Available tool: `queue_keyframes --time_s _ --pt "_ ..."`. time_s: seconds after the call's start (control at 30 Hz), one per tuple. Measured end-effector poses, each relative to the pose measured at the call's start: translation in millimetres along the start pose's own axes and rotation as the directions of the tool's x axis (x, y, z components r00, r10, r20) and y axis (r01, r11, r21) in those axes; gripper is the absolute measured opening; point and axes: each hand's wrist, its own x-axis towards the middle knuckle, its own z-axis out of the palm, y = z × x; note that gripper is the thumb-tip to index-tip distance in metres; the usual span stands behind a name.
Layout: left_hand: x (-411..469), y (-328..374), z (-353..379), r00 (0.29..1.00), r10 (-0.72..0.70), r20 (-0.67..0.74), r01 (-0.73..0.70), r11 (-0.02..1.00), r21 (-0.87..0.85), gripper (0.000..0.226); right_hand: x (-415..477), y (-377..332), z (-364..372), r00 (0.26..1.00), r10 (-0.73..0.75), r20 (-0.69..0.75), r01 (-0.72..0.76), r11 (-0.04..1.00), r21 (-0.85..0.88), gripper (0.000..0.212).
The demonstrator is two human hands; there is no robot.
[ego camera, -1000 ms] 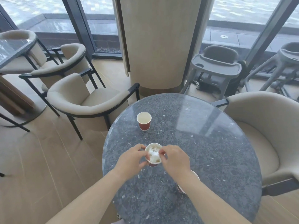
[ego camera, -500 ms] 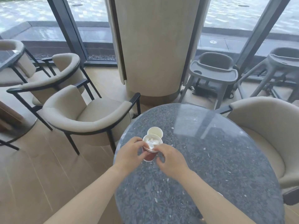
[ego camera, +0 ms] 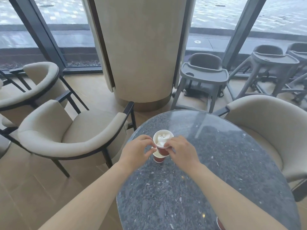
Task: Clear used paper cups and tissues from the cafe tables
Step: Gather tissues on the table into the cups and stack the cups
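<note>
The left hand [ego camera: 136,151] and the right hand [ego camera: 181,152] hold a red paper cup [ego camera: 162,151] with a white tissue [ego camera: 162,139] inside. Their fingers are clamped on its sides near the rim. It sits partly inside a second cup [ego camera: 158,159], which stands on the table [ego camera: 216,163] near the table's left edge.

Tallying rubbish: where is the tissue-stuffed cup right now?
Head view: the tissue-stuffed cup is held between the left hand and right hand, at the mouth of a second red cup on the left side of the round table.
</note>
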Motion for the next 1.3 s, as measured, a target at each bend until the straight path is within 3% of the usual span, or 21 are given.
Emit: queue_keyframes --time_s 0.2,0.3,0.4,0.5,0.6,0.73,1.03,1.3 --pt "12.1 -17.8 6.6 1.0 0.021 -0.003 -0.021 1.0 -0.009 0.024 7.2 3.3 17.7 0.999 0.016 -0.03 -0.016 1.0 -0.008 0.008" --pt "17.8 -26.6 18.1 0.998 0.062 0.024 -0.062 0.998 0.0 0.029 9.2 13.0 33.7 0.989 0.083 0.126 -0.082 0.996 -0.019 0.005" --pt "20.8 -35.0 37.4 0.987 0.063 0.149 -0.068 0.997 0.031 0.031 4.9 23.4 47.4 0.955 0.124 0.268 -0.115 0.992 -0.051 0.013" --pt "24.4 -41.0 53.9 0.964 0.052 0.262 -0.077 0.993 0.088 0.028 1.4 29.5 54.4 0.935 0.145 0.324 -0.132 0.989 -0.063 0.015" --pt "30.1 -41.4 64.5 0.961 0.068 0.267 -0.11 0.983 0.146 0.021 -0.3 34.6 56.3 0.924 0.151 0.35 -0.136 0.989 -0.066 0.016" --pt "34.3 -34.5 72.1 0.952 0.061 0.3 -0.131 0.967 0.218 0.018 -7.4 41.9 52.1 0.917 0.17 0.36 -0.157 0.985 -0.065 0.015" --pt "10.0 24.3 105.6 0.925 0.127 0.359 -0.209 0.957 0.201 0.021 -74.5 73.8 10.8 0.914 0.23 0.334 -0.227 0.973 -0.048 0.014" --pt "-13.7 90.1 132.8 0.94 0.161 0.302 -0.235 0.944 0.229 0.019 -144.7 109.1 -51.4 0.931 0.288 0.224 -0.3 0.954 0.021 0.017"
